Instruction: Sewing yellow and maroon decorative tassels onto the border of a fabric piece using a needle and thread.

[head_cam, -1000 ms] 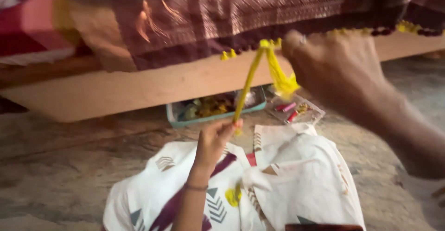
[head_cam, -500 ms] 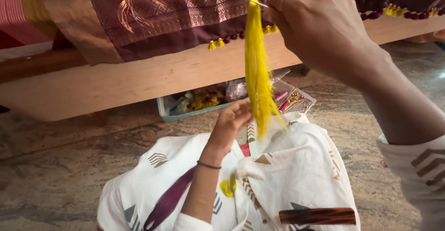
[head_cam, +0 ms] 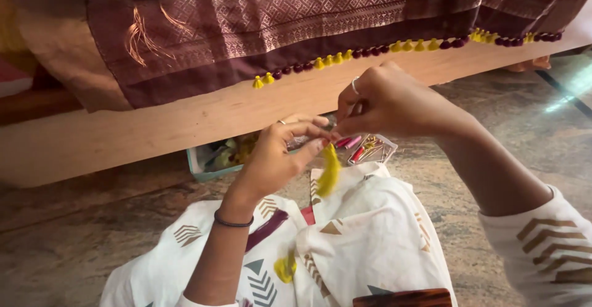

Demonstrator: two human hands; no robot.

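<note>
Hands pinch yellow thread bundle above lap.

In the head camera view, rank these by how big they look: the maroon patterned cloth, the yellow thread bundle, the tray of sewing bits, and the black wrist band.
1. maroon patterned cloth, by far the largest.
2. tray of sewing bits, partly hidden under the wooden edge, so its full size is unsure.
3. yellow thread bundle, held by the left hand.
4. black wrist band, thinnest.

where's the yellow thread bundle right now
In the head view the yellow thread bundle hangs centre frame, pinched by the left hand, just below the right hand, above the white patterned cloth.
</note>
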